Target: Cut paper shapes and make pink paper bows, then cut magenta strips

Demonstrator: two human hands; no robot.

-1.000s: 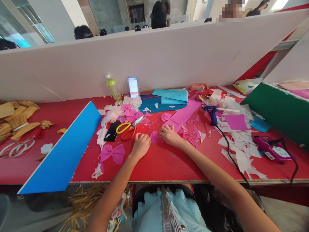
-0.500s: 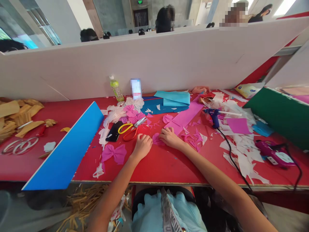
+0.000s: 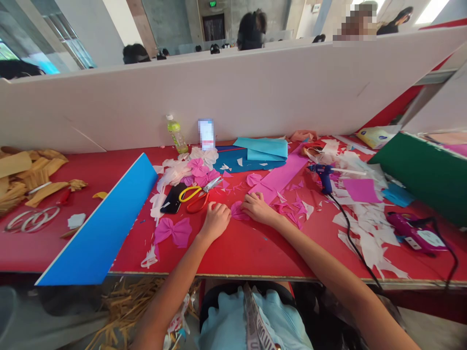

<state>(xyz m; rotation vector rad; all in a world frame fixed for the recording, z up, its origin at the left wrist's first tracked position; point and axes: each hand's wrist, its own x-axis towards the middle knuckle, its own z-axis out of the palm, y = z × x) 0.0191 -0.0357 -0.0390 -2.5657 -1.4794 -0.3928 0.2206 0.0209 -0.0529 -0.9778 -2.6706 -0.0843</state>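
A rounded piece of pink crepe paper (image 3: 238,211) lies low over the red table between my hands. My right hand (image 3: 258,208) is closed on its right side, fingers bent. At its left edge is my left hand (image 3: 216,219), the fingers curled downward; whatever they hold is hidden. Scissors (image 3: 199,194) with yellow and red handles lie just beyond my left hand, partly over a black phone (image 3: 173,198). A pink paper bow shape (image 3: 173,232) rests left of my left forearm. Beyond my right hand stretches a long pink paper strip (image 3: 282,177).
A blue board (image 3: 105,228) stands on the left, a green board (image 3: 423,170) on the right. The glue gun (image 3: 323,179) trails a black cord towards the front edge. White paper scraps (image 3: 368,228) cover the right side. A bottle (image 3: 176,134) stands by the white partition (image 3: 233,92).
Both hands and the pink crepe paper stay practically where they were. The whole view has shifted very slightly.
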